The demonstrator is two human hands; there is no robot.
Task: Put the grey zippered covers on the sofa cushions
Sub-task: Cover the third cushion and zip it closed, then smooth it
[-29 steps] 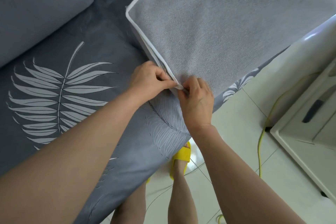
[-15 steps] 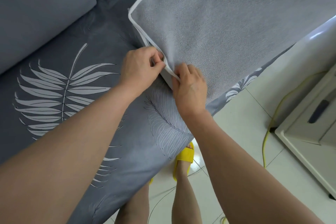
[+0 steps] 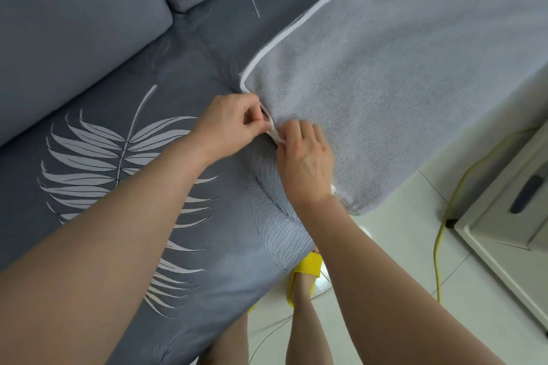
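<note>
Now, in the head view, the grey textured cushion cover with white piping (image 3: 385, 92) lies on the leaf-printed sofa seat (image 3: 133, 157), its near corner overhanging the floor. Left hand (image 3: 231, 124) and right hand (image 3: 305, 163) both pinch its edge, fingers pressed together. Uneven pulling could jam the zipper or catch fabric.

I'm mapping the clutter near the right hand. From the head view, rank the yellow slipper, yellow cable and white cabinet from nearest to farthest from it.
From the right hand:
1. Yellow slipper, below it on the floor.
2. Yellow cable, to its right.
3. White cabinet, at the right edge.
</note>
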